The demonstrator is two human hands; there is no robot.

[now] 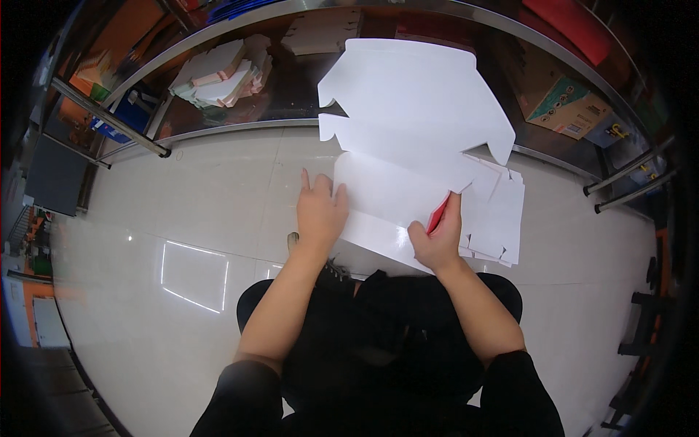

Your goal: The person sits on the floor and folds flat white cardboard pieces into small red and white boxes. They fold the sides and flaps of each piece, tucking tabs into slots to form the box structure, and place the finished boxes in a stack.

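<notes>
Floor: glossy pale tiled floor (182, 218) fills most of the view from the head camera, with window glare on it; the person sits over it, dark clothing on lap and sleeves.
Nearest: both forearms come up from the lower edge and meet at the near edge of a large white die-cut cardboard blank (415, 116), which lies flat and unfolded in front of the knees.
Left hand: the left hand (319, 211) lies palm down, fingers together and pointing away, pressing on the blank's near left panel.
Right hand: the right hand (437, 237) pinches the near right edge of the blank, thumb up along a red inner face (437, 215) that shows where a flap lifts.
Step in hand: it looks like the first fold of the carton, one hand pinning a panel while the other raises a flap along a score line.
Next move calls for: probably keeping the left palm firm so the sheet does not slide, and turning the flap squarely on its crease.
Beside: a stack of flat white blanks (499, 218) lies just right of the right hand, partly under the sheet.
Farther: a metal-railed rack (218, 131) holds a pile of folded white pieces (218, 76).
Far right: a brown cardboard box (564, 102) stands behind the rail.
</notes>
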